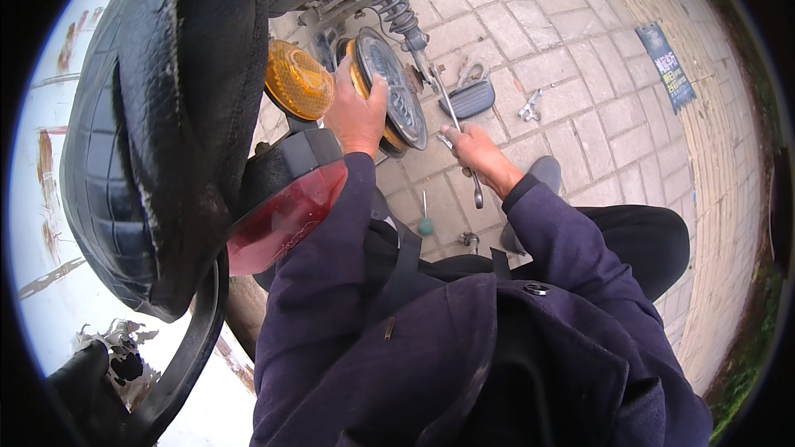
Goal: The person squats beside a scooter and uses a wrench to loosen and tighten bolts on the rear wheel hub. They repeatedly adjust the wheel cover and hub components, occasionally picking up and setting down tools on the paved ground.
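Note:
My left hand [360, 112] rests against a round dark-grey disc with an amber-yellow edge [397, 95], low on a motorbike. Its thumb lies on the disc's face and the other fingers go behind the rim, partly hidden. My right hand [480, 156] is closed around a long metal wrench [478, 192]. The wrench's far end reaches the lower end of a coil-spring shock absorber [385, 0]; whether it sits on a bolt is too small to tell. Just beyond my right hand, a black ribbed footrest [468, 99] lies on the paving.
At left are the bike's black seat [157, 116], amber turn signal [300, 81] and red tail light [290, 215]. On the brick paving lie a green-handled screwdriver [426, 225], a small metal fitting [531, 106], another metal piece [470, 240] and a dark leaflet [665, 68].

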Demonstrator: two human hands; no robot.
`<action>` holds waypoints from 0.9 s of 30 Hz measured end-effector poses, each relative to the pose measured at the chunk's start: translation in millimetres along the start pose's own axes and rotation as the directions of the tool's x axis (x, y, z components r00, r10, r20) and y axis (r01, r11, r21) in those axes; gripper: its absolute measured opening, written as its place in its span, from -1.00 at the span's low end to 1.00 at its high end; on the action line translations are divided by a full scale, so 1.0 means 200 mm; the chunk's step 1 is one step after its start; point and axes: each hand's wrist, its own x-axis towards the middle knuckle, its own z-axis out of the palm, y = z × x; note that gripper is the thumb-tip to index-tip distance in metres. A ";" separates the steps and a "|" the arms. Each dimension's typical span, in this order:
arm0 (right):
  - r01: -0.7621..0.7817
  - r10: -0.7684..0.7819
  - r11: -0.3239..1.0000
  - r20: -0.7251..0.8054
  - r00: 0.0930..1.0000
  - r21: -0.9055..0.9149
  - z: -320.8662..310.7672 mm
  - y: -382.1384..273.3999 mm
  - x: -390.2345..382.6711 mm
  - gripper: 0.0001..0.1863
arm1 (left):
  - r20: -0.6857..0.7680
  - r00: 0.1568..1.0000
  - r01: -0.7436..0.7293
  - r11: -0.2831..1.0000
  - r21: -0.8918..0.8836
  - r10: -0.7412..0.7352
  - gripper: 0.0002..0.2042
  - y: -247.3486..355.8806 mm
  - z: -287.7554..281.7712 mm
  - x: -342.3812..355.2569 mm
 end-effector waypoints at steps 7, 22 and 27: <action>-0.238 0.028 0.565 0.270 0.962 0.790 0.06 -0.57 -0.19 -0.90 | -0.015 1.000 -0.016 0.999 -0.028 0.016 -0.45 0.00 0.00 0.00; 0.110 -0.118 0.990 -0.100 0.988 -0.084 -0.08 0.01 -0.24 -0.74 | -0.039 0.999 -0.030 0.999 0.009 0.031 -0.44 -0.01 0.03 -0.01; 0.261 -0.475 0.818 -0.345 0.810 -0.513 -0.17 0.33 -0.02 -0.74 | -0.013 1.000 -0.018 1.000 0.017 0.018 -0.44 -0.01 0.03 -0.01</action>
